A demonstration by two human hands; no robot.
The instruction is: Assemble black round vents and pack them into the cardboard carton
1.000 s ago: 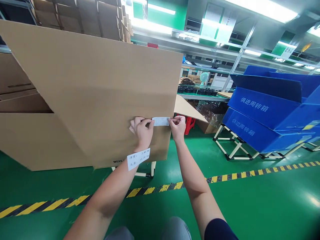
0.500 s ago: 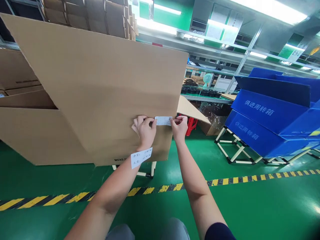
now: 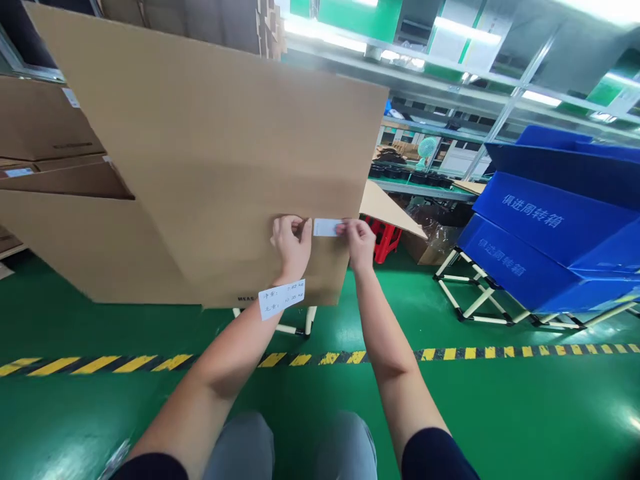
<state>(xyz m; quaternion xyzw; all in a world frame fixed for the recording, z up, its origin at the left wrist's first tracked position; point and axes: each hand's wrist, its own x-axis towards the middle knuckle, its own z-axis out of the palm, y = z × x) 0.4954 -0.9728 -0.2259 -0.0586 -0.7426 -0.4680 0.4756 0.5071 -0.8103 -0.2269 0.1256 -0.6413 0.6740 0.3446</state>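
Observation:
A small white label [image 3: 326, 227] lies at the lower right of a large brown cardboard box [image 3: 240, 147]. My right hand [image 3: 361, 241] pinches the label's right end between thumb and fingers. My left hand [image 3: 292, 245] is at the label's left edge, against the cardboard. Its fingers are loosely curled and the thumb stands apart from them, with nothing visible between. Stuck on my left forearm is another white label [image 3: 282, 299] with handwritten characters and kg figures. Dark printed letters show at the box's lower edge, partly hidden by my left arm.
Further brown cartons [image 3: 45, 120] stand at the left. Blue boxes [image 3: 550, 227] rest on a pale tube frame [image 3: 475, 300] at the right. A red stool [image 3: 386, 241] is behind the box. Yellow-black floor tape [image 3: 450, 354] crosses the green floor.
My left thumb has drawn slightly away from the label's edge and its fingers. My right fingers have shifted on the label's right end. The view has tilted slightly.

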